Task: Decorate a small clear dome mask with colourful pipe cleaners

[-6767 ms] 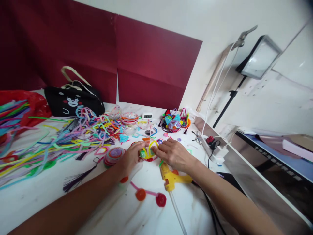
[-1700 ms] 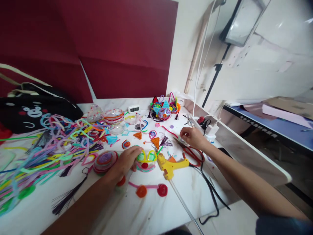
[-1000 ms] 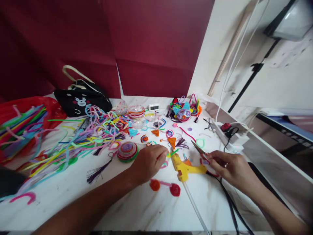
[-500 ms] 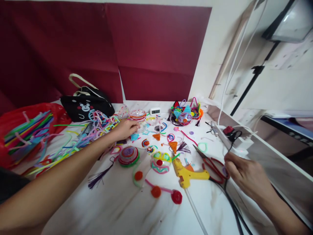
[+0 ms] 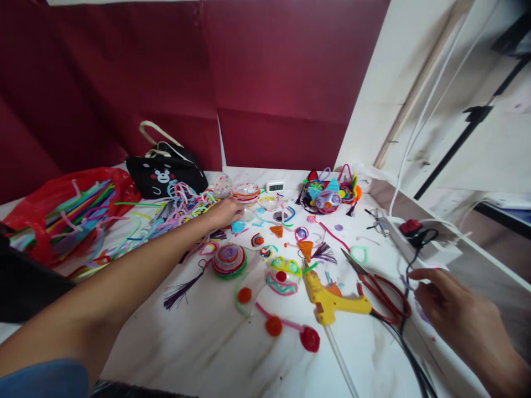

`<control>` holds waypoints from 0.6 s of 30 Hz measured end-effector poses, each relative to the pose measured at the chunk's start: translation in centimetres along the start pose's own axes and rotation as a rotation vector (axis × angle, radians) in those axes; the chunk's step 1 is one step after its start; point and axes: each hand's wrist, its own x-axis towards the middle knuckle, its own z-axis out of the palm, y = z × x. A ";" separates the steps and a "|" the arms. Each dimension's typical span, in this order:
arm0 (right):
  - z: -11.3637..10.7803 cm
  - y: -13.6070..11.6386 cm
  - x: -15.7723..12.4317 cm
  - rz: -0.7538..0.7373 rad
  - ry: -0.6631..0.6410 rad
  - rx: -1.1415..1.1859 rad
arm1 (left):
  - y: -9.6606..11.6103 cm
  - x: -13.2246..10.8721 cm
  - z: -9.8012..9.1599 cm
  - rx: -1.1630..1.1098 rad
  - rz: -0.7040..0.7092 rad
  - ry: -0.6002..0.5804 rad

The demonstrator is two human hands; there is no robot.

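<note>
My left hand [image 5: 226, 213] reaches far across the white table [image 5: 199, 342] to the edge of a tangled pile of pipe cleaners [image 5: 182, 204], next to small clear bowls [image 5: 245, 193]. Its fingers are bunched and too small to read. My right hand [image 5: 450, 312] hovers at the right edge with the thumb stretched and the fingers loosely apart, holding nothing. It is just right of the red scissors [image 5: 384, 293] and a black cable [image 5: 409, 359]. A yellow glue gun [image 5: 332, 301] lies between the hands, beside a small pipe-cleaner face piece [image 5: 284, 275].
A spiral disc [image 5: 229, 260], red pompom pieces [image 5: 309, 338] and several small shapes lie mid-table. At the back stand a colourful finished craft [image 5: 329, 193], a timer [image 5: 275, 186] and a black bag [image 5: 166, 171]. A red bag of pipe cleaners [image 5: 62, 210] sits left, a power strip [image 5: 418, 237] right.
My left hand let go of the face piece and reached back to the pipe-cleaner pile. My right hand drew back from the far table to beside the scissors handles. The view shifted left.
</note>
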 end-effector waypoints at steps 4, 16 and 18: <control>0.2 -0.4 0.1 -0.049 0.008 0.031 | -0.1 -0.1 -0.6 -0.003 -0.009 0.072; 0.4 -2.0 -0.2 0.057 0.012 0.079 | -0.3 -3.4 0.1 -0.067 0.139 -0.041; 0.6 -1.9 -0.2 0.060 0.005 0.063 | -1.1 -3.1 0.2 -0.073 0.107 -0.012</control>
